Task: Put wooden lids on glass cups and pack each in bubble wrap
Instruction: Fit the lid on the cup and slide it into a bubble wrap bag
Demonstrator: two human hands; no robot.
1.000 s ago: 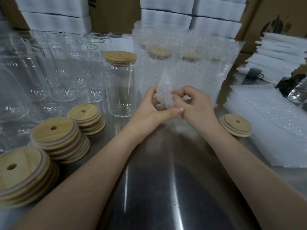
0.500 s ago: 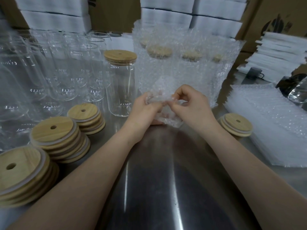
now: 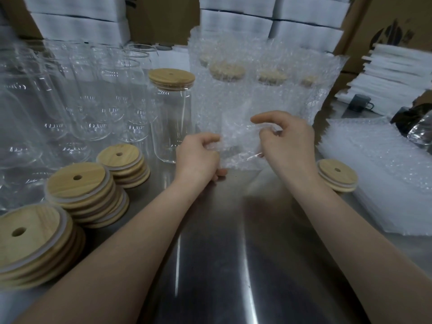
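1. Lids [image 3: 79, 181] of wood sat stacked at the left, beside bare glass cups [image 3: 93, 94].
2. One lidded cup [image 3: 173, 113] stood just left of the hands; smooth and fragile, it probably wanted a grip round its body.
3. Left hand [image 3: 198, 157] pinched the bubble wrap bag [image 3: 240, 146], fingers curled shut.
4. Right hand [image 3: 287, 141] pinched the opposite edge, forefinger extended; the film looked light and limp.

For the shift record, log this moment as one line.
step: opening bubble wrap bag | left hand: gripping bag edge | right hand: gripping opposite edge | lidded cup: unwrapped, on table
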